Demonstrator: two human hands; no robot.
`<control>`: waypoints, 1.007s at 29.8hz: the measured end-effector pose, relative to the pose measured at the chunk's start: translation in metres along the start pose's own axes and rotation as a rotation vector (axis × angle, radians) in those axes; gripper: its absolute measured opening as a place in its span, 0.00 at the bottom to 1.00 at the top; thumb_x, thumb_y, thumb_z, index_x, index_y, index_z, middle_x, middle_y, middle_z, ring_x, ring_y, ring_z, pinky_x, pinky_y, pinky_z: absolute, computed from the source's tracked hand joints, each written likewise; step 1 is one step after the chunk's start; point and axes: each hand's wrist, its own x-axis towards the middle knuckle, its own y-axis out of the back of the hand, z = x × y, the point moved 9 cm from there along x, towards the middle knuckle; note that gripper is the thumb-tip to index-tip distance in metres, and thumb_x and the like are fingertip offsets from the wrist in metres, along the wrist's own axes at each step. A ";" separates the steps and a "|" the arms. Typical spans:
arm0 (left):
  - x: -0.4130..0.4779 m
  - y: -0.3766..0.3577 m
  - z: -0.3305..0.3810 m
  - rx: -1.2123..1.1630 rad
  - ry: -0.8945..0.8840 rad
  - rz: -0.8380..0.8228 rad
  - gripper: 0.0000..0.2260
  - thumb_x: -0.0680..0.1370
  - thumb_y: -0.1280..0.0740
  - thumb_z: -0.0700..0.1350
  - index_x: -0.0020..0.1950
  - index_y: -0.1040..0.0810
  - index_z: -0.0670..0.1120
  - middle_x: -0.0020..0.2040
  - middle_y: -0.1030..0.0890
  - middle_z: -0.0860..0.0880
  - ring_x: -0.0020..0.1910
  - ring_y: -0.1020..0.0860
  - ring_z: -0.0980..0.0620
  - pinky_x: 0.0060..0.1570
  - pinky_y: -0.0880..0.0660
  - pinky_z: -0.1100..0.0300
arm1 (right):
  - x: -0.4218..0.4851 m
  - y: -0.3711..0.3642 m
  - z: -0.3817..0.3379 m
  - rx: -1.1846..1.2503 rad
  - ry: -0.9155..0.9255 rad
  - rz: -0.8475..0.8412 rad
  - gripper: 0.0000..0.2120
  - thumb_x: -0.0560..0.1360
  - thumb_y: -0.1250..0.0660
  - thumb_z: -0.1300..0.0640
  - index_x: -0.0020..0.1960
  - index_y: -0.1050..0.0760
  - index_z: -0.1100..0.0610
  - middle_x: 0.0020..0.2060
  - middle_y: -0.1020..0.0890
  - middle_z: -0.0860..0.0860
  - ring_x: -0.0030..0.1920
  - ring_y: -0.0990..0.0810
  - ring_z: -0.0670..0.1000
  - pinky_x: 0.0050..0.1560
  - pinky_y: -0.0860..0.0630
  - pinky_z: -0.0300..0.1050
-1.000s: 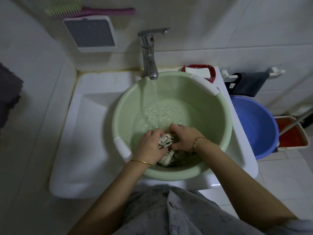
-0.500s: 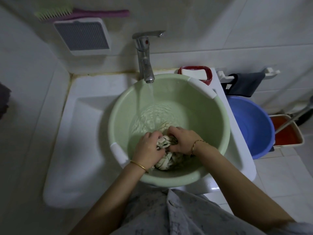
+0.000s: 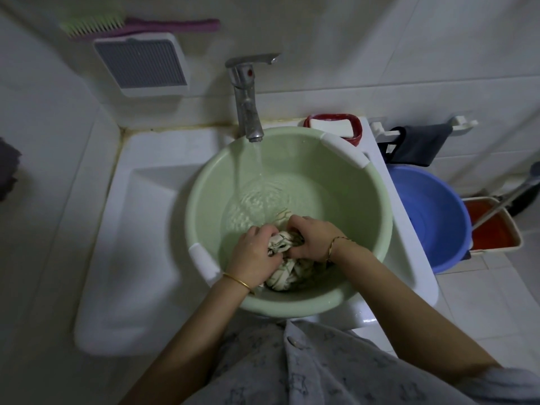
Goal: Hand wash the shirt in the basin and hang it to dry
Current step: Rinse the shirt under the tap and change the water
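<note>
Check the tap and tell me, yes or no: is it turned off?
No. A stream of water runs from the tap into the green basin, rippling the surface beside the shirt.

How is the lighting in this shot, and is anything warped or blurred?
Head view: dim, bluish light; the wide lens bows the edges of the white ceramic sink; a glare spot on its front rim; the left hand, right hand and cream striped shirt in the pale green plastic basin look sharp.
</note>
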 end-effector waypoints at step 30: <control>0.003 -0.004 -0.002 0.002 -0.002 -0.010 0.19 0.70 0.31 0.44 0.61 0.26 0.46 0.54 0.25 0.42 0.55 0.26 0.41 0.55 0.29 0.51 | 0.002 -0.002 0.003 -0.001 -0.007 0.002 0.25 0.70 0.30 0.45 0.61 0.32 0.54 0.56 0.25 0.55 0.54 0.25 0.56 0.49 0.31 0.45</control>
